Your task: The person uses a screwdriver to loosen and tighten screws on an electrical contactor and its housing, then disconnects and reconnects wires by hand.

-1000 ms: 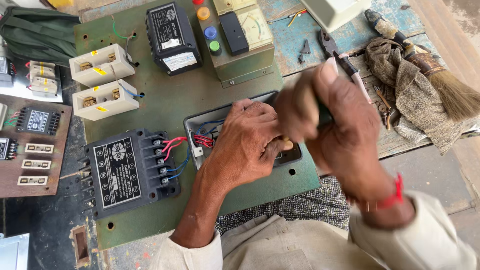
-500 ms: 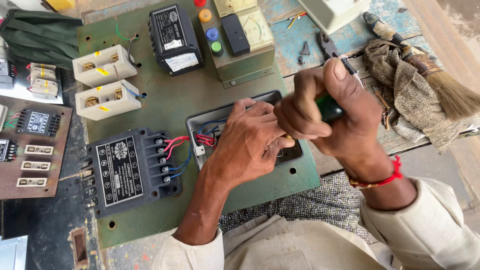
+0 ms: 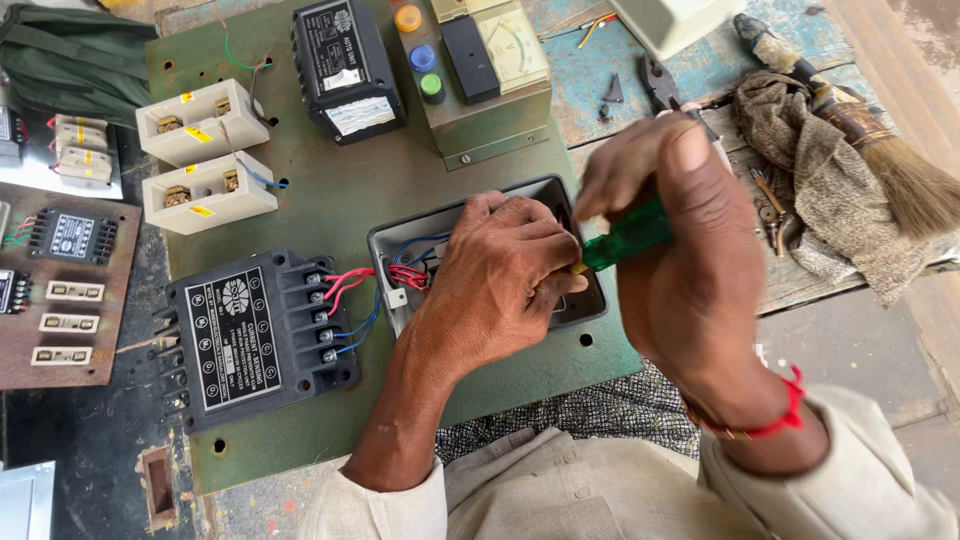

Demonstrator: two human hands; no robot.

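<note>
Screwdriver (image 3: 628, 236) slanting down-left into box (image 3: 585, 305)

Green screwdriver handle (image 3: 628, 236), grey open box (image 3: 400, 240), dull-green panel (image 3: 330, 190), checked cloth (image 3: 590, 420).

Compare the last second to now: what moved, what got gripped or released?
The right hand, blurred a second ago, has steadied and shifted slightly left, still gripping the green-handled screwdriver. The left hand stays on the open grey box over the wiring. Nothing was released. The green panel and its black units kept their places.
</note>
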